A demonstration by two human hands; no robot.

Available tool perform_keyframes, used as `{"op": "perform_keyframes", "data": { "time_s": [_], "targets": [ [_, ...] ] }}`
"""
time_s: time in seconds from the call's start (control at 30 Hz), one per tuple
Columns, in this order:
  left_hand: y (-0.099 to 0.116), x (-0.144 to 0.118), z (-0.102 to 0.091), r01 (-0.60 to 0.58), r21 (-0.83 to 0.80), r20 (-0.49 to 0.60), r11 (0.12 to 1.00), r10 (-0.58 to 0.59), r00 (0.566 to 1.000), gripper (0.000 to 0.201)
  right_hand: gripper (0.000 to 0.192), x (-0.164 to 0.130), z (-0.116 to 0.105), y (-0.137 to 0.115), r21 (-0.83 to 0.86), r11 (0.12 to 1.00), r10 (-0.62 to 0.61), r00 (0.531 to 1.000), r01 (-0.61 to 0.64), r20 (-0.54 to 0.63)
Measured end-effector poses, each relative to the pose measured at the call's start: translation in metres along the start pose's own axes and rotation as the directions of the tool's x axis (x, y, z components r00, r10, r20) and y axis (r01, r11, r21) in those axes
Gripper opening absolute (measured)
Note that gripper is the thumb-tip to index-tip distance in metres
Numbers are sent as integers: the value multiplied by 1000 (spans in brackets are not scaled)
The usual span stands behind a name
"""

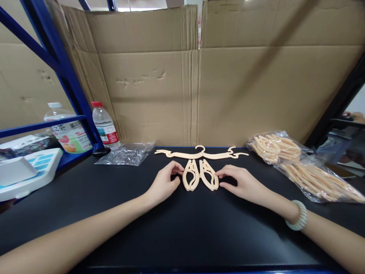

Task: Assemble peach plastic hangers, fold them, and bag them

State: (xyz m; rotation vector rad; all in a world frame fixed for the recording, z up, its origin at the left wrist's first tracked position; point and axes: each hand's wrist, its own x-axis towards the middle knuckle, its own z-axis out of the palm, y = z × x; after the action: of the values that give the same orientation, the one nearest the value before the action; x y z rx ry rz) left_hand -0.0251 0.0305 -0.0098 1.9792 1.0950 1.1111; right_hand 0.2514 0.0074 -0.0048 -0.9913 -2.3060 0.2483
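On the black tabletop, seen from the head camera, two folded peach plastic hangers lie side by side just in front of an unfolded hanger. Left hand rests beside the left one, fingers loosely curled, fingertips touching its edge; right hand, fingers slack and spread, touches the right one. Bagged hangers lie far right, an empty plastic bag and water bottle far left.

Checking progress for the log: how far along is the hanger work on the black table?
Done: one peach hanger lies unfolded by the cardboard. In hand: left hand and right hand rest open beside two folded hangers, fingertips at their edges. Left: the bagged hangers at right remain packed; an empty plastic bag lies at left.
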Motion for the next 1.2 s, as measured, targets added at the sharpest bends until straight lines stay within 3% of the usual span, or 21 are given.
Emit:
{"op": "perform_keyframes", "data": {
  "time_s": [0.63, 0.93, 1.2],
  "targets": [
    [1, 0, -1, -15, 13, 7, 1000, 15, 1000, 26, 17, 1, 1, -1, -6, 1000, 3, 1000, -3, 20],
    [1, 2, -1, 34, -65, -59, 997, -38, 998, 23, 21, 1, -6, 2, -48, 998, 46, 998, -47, -30],
    [8, -1, 0, 26, 0, -63, 1000, -26, 998, 20, 20, 1, -5, 11, -66, 994, 82, 995, -86, -65]
  ]
}}
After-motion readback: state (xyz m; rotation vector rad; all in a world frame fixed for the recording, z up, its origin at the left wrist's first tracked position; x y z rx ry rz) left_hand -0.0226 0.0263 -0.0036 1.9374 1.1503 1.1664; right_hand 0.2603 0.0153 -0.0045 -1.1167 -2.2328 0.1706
